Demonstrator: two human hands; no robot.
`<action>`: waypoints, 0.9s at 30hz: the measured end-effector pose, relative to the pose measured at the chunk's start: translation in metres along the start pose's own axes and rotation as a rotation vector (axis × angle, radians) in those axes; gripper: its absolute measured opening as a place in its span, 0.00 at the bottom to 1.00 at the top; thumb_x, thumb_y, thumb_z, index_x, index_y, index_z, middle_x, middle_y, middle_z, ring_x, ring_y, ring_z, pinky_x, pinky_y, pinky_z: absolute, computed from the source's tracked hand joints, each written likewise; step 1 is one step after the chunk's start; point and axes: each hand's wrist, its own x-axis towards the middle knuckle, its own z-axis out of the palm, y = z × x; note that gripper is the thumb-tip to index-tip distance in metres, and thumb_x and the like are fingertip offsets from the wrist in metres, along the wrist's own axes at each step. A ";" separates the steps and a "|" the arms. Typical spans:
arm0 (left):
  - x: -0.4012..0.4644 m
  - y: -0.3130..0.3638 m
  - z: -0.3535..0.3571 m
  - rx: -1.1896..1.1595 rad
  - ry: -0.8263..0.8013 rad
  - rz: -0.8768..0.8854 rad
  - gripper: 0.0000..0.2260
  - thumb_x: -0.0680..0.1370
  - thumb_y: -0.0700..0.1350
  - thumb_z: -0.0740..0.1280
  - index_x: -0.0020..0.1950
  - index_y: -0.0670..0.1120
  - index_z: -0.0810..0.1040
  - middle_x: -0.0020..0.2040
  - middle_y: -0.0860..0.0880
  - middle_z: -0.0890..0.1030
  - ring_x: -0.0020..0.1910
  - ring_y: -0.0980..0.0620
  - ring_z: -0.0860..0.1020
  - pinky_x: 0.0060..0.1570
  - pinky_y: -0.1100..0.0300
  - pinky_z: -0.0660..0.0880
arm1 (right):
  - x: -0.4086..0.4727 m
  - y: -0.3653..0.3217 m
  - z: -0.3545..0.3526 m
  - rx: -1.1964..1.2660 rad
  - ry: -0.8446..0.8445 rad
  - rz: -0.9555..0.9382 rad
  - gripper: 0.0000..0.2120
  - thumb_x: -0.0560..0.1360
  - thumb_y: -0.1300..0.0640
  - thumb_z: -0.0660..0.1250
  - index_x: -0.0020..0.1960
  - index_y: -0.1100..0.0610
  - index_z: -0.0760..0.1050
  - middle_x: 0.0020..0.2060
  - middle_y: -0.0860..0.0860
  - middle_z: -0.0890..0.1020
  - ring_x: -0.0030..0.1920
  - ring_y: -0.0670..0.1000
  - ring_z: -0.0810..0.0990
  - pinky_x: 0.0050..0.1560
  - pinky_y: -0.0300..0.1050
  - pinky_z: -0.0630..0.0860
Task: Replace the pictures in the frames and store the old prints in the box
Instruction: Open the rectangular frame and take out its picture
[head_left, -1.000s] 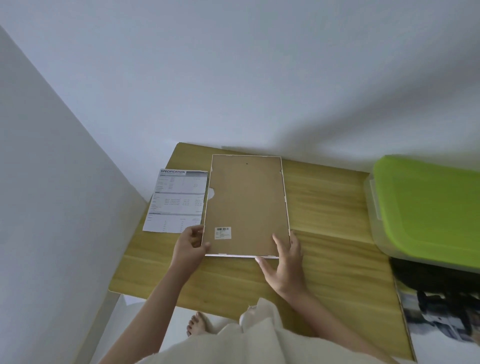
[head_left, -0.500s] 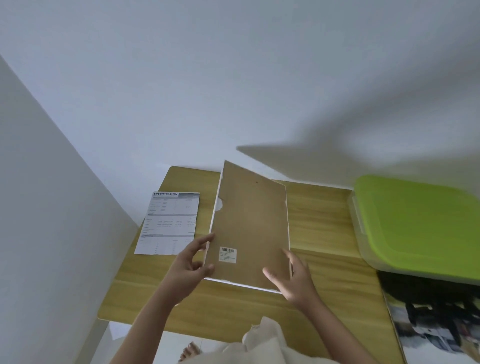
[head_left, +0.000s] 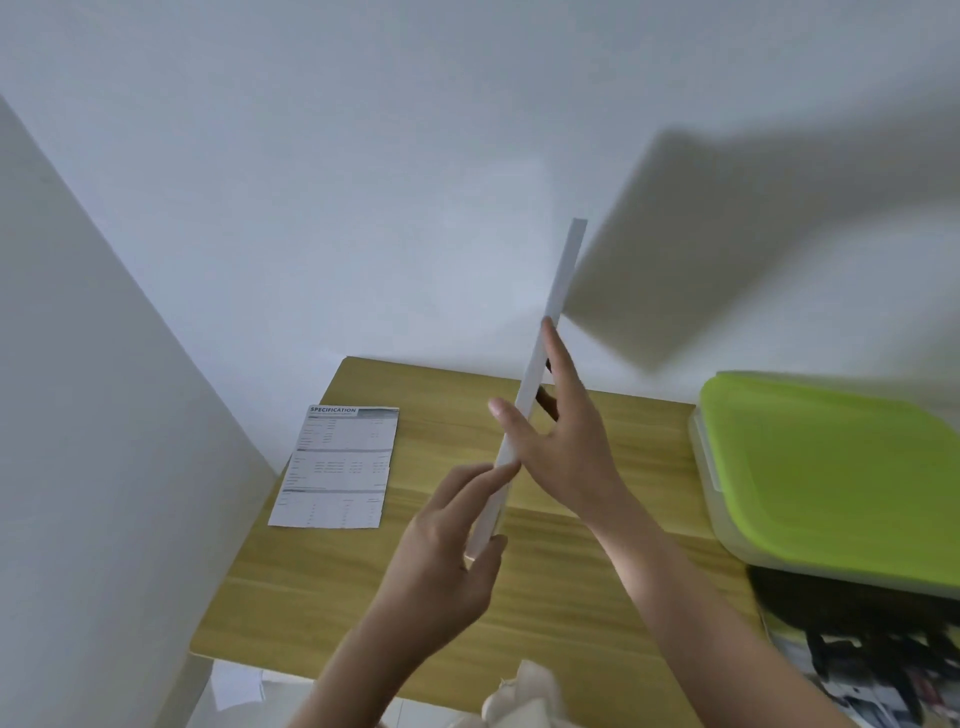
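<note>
We hold the picture frame (head_left: 550, 332) edge-on above the worktop (head_left: 597, 587), left hand (head_left: 441, 561) pinching its lower corner, right hand (head_left: 561, 441) gripping mid-edge; stiff, light, likely fragile, best held by the rims.

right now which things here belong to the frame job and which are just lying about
Job: picture frame, held edge-on by left hand and right hand; green-lidded box; prints at right.
Lying about: specification sheet, wooden table.
</note>
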 end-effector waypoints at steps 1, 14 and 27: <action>0.001 0.002 0.003 0.039 0.014 0.036 0.29 0.72 0.33 0.66 0.70 0.52 0.68 0.63 0.58 0.71 0.63 0.56 0.73 0.52 0.54 0.79 | 0.001 -0.005 -0.003 -0.021 0.030 0.008 0.38 0.74 0.53 0.69 0.75 0.40 0.50 0.67 0.37 0.68 0.59 0.36 0.71 0.61 0.42 0.73; 0.027 -0.063 -0.015 0.092 0.127 -0.407 0.32 0.71 0.60 0.66 0.71 0.51 0.63 0.69 0.51 0.65 0.65 0.53 0.66 0.66 0.49 0.67 | -0.021 0.045 -0.011 0.206 0.369 0.239 0.24 0.75 0.70 0.58 0.69 0.54 0.68 0.55 0.53 0.80 0.53 0.48 0.81 0.56 0.48 0.78; 0.069 -0.048 -0.037 -0.334 0.186 -0.358 0.19 0.74 0.28 0.63 0.53 0.53 0.76 0.52 0.39 0.77 0.43 0.45 0.77 0.50 0.43 0.75 | -0.018 0.054 -0.066 0.146 0.469 -0.007 0.22 0.75 0.68 0.60 0.65 0.49 0.68 0.39 0.62 0.75 0.33 0.48 0.72 0.33 0.35 0.70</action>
